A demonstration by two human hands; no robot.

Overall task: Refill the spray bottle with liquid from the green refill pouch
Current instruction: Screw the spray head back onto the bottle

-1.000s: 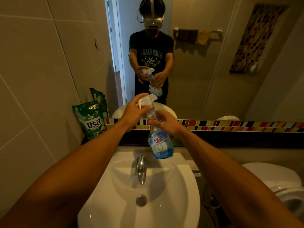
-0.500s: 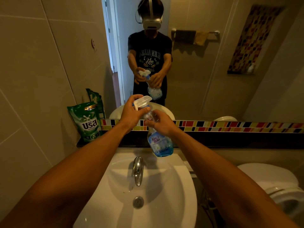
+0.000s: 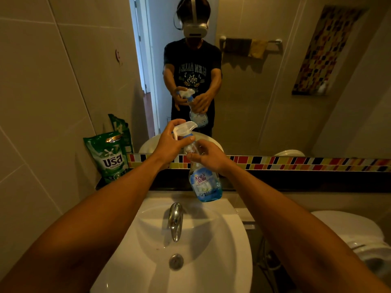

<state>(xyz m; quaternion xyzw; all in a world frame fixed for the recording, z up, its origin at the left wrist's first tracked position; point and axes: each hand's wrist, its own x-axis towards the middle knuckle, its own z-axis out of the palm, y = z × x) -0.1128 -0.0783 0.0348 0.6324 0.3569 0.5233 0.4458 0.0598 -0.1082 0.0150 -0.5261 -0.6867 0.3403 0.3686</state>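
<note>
- Clear plastic spray bottle [image 3: 204, 182] with a blue "King's Stella" label and a band of blue liquid at its bottom hangs tilted in the air above the back rim of the sink, its base leaning toward the right.
- Its white trigger head [image 3: 184, 128] with a blue collar sits on top of the neck, nozzle pointing right toward the mirror.
- Left hand [image 3: 171, 142] is wrapped around the trigger head, fingers curled over the far side and thumb pressed against the collar.
- Right hand [image 3: 208, 156] is clamped on the bottle's narrow neck and shoulder just below the head, fingers closed round the clear plastic.
- Green refill pouch [image 3: 108, 156] printed with white "Usa" lettering stands upright on the dark counter [image 3: 296, 180] at the left, leaning against the tiled wall, well apart from both hands.
- White ceramic sink [image 3: 224, 246] lies directly beneath the bottle, with a chrome faucet [image 3: 175, 223] at its middle and a metal drain [image 3: 176, 261] nearer the camera.
- Multicoloured mosaic tile strip [image 3: 296, 162] runs along the bottom edge of the mirror [image 3: 264, 98], behind the counter.
- Mirror reflects the person with the bottle held in both hands, plus a towel rail [image 3: 251, 46] carrying dark and yellow cloths.
- White toilet [image 3: 349, 231] sits at the lower right, beside the sink.
</note>
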